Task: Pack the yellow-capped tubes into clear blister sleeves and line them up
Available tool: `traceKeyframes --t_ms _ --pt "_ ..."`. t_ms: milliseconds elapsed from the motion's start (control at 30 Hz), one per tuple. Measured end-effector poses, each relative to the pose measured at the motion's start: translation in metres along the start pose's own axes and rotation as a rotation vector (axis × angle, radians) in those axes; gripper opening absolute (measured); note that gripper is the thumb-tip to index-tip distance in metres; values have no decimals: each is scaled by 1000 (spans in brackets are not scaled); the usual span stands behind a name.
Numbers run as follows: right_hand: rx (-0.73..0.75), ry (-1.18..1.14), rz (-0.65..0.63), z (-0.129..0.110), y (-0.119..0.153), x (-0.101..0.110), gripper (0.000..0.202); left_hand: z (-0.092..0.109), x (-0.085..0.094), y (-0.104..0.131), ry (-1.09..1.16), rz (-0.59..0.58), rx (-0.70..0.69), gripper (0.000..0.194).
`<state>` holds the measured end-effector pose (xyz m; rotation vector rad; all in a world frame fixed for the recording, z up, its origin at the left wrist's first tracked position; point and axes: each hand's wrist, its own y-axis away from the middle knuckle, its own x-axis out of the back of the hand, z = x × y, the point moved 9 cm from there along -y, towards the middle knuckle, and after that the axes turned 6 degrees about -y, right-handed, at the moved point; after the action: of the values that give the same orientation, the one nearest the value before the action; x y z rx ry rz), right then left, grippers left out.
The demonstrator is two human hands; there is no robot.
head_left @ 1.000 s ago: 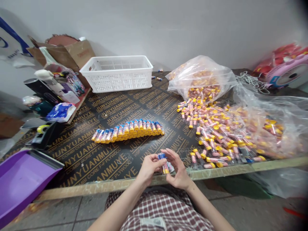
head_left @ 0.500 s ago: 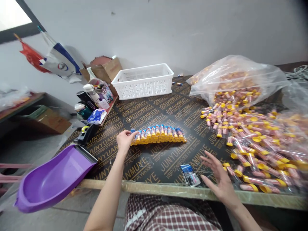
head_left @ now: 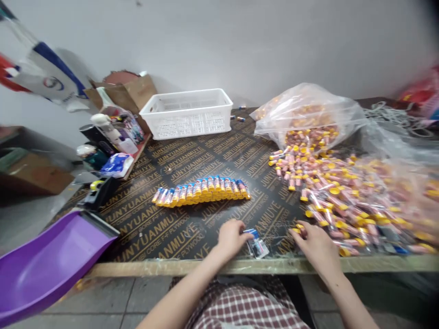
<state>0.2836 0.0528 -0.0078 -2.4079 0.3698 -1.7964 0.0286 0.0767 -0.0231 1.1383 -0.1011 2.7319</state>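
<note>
My left hand (head_left: pixel 232 239) is closed, thumb and fingertips at the blue top edge of a small stack of printed labels (head_left: pixel 258 246) near the table's front edge. To its right, my right hand (head_left: pixel 316 246) pinches a small yellow-capped tube (head_left: pixel 299 227), mostly hidden by the fingers. Beyond my left hand, a curved stacked row of blue-labelled tubes with yellow caps (head_left: pixel 202 189) lies on the dark printed table (head_left: pixel 192 160). A large loose pile of pink tubes with yellow caps (head_left: pixel 334 189) spreads beside my right hand.
A clear plastic bag (head_left: pixel 308 103) spills tubes at the back right. The white basket (head_left: pixel 188 121) stands against the wall, a few small tubes (head_left: pixel 241 119) beside it. Bottles (head_left: pixel 108 130), a tape dispenser (head_left: pixel 99 192) and a purple scoop (head_left: pixel 51 265) are at the left.
My left hand has left the row's left end and come down right to the labels. My right hand has closed from open around a yellow-capped tube. The view has shifted right.
</note>
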Motion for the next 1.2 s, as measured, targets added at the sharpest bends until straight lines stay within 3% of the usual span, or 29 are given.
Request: traceKeyframes --t_ms 67,133,300,467,767,867,1033,1200 --pt "-38 81 -89 8 2 -10 42 -1 -27 2 -68 -66 28 19" --pt "-66 85 -170 14 4 -21 47 -5 -35 3 -108 -91 73 17" --pt "-37 -75 -194 11 3 -37 48 -3 -29 5 -216 -141 88 17" --pt "26 -380 -90 -15 -2 -24 56 2 -31 8 -306 -154 41 20" --pt "14 -715 -25 -54 9 -3 24 6 -19 16 -298 22 -56 2" --pt "-10 -763 -10 -58 13 -2 23 9 -15 18 -287 79 -100 7" --pt "-34 -770 -15 -61 17 -1 25 10 -19 20 -270 45 -152 16" --pt "-14 -772 -23 -68 17 1 23 6 -18 21 -229 38 -105 5"
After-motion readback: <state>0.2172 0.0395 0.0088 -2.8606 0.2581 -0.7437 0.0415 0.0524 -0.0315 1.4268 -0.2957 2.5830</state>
